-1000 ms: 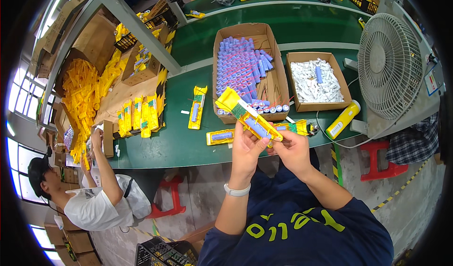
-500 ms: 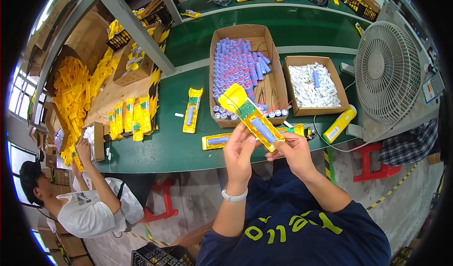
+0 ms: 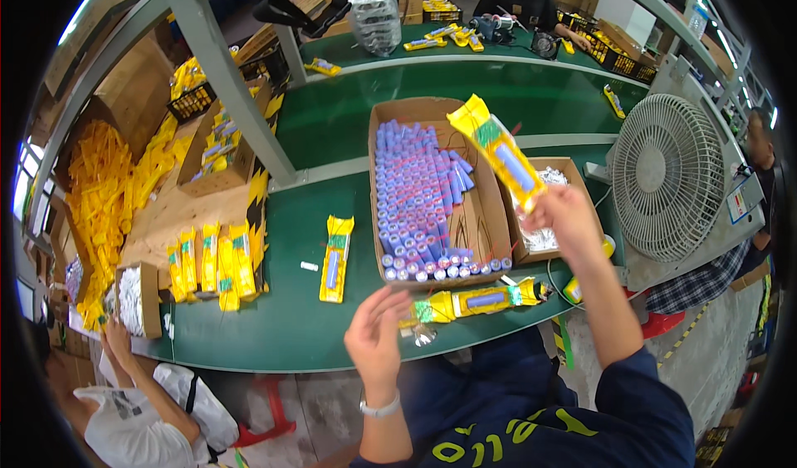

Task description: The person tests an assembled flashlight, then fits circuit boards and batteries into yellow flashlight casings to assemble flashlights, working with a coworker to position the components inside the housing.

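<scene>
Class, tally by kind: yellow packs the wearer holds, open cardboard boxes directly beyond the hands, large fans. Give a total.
Long yellow pack with purple cylinder, right hand: 1
Large brown cardboard box plus smaller brown cardboard box: 2
Large grey round fan: 1
Total: 4

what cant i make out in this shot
Head view: gripped end of the raised yellow holder, covered by the right hand.
Head view: some white pieces in the small box, behind that holder and hand.
Head view: head of the white-shirted co-worker, mostly lost in the dark rim.
</scene>
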A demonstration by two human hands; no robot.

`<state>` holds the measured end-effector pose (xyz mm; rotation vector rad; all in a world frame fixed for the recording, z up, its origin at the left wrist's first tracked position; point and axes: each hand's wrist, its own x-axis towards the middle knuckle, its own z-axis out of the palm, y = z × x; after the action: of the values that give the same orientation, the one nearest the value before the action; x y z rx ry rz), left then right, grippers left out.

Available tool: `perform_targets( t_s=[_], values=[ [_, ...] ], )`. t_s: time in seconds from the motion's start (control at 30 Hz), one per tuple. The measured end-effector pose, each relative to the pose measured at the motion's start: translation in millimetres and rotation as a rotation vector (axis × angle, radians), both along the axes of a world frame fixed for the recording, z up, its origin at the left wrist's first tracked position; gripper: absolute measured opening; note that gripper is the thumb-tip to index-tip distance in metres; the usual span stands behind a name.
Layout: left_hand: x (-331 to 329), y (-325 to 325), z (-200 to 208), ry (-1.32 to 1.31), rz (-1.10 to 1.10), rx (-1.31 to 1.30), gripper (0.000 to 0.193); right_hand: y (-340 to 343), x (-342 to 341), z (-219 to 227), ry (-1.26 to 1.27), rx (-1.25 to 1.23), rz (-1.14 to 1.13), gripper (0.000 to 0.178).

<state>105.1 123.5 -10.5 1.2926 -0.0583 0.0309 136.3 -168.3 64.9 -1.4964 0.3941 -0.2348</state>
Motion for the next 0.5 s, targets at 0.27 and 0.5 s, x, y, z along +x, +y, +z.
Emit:
perform_targets(
  t_s=[0.27,0.5],
  values=[
    [7,57,-28,-0.01,0.206,0.163,0.016,-154,220,-56,0.098,0.118,-0.222,0.029],
    [4,105,-50,0.068,0.419,0.354,0.014,-181,361,-174,0.176,0.124,-0.425,0.031]
  ],
)
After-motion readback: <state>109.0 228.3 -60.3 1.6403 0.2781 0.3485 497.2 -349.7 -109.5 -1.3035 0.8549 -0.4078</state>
